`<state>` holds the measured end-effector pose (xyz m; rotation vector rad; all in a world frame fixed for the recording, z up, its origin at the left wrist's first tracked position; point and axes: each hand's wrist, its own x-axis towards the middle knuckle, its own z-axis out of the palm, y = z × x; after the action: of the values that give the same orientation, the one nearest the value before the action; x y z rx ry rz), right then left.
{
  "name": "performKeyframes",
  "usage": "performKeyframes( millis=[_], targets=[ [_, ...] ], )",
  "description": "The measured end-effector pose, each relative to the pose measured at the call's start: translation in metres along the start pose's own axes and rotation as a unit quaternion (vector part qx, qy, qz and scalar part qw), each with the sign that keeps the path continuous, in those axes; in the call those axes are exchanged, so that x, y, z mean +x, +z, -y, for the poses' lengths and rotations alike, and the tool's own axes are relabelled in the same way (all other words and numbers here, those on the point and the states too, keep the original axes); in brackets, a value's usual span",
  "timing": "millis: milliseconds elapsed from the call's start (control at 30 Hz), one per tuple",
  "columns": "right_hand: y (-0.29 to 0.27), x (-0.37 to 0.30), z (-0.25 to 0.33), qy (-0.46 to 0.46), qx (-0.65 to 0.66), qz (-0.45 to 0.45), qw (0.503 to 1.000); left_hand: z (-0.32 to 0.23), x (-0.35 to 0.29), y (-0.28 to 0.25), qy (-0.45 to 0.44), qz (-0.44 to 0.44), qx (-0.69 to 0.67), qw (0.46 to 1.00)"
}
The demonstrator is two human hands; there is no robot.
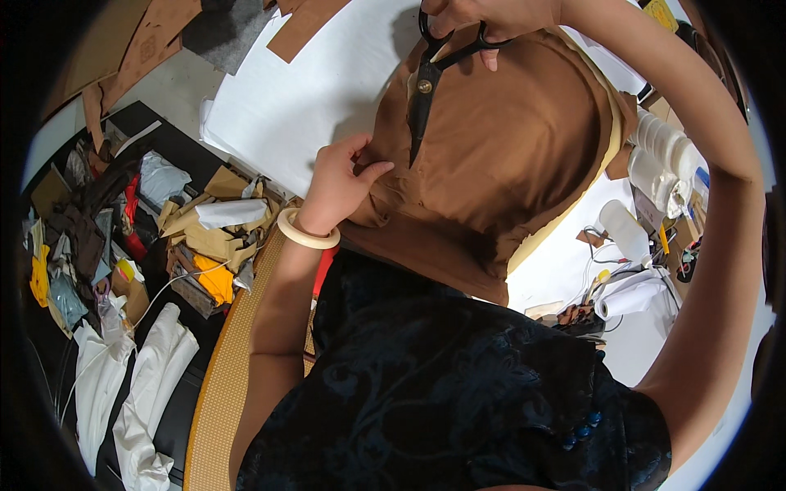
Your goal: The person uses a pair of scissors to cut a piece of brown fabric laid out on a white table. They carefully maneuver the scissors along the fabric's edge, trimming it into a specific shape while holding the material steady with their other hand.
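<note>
A brown cloth piece (508, 131), gathered and shaped like a shallow bowl, lies over the white table with a pale yellow layer along its right edge. My right hand (491, 16) comes round from the far side and grips black-handled scissors (423, 86), fingers in the loops. Their blades point down toward me and look closed or nearly so, with the tip over the cloth's left part. Close to that tip, my left hand (340, 180) pinches the cloth's left edge between thumb and fingers. A cream bangle (308, 229) circles my left wrist.
White paper (278, 114) covers the table's left part. White plastic tubs (667, 147), a white bottle (624, 229), cables and a white roll (626, 299) crowd the right side. Mixed scraps (217, 229) fill the left, near a woven yellow edge (237, 344).
</note>
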<state>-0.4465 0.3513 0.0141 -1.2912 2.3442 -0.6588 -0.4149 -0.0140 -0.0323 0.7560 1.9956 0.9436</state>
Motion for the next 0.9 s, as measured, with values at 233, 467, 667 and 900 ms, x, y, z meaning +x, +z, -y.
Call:
performKeyframes(
  millis=[233,467,667,900],
  targets=[
    [-0.009,-0.003,0.002,-0.04,0.012,-0.007,0.999,0.003,-0.001,-0.004,-0.024,0.015,-0.02,0.999],
    [-0.006,0.003,-0.006,-0.048,0.007,0.006,0.999,-0.006,-0.009,-0.001,-0.065,-0.022,-0.022,0.997],
    [0.01,-0.01,0.01,-0.021,0.008,-0.029,0.999,-0.004,0.001,0.001,-0.024,-0.006,-0.031,0.999],
    [0.02,0.009,0.006,-0.067,0.006,-0.019,0.998,0.005,-0.001,0.006,-0.016,-0.016,-0.041,0.999]
  ],
)
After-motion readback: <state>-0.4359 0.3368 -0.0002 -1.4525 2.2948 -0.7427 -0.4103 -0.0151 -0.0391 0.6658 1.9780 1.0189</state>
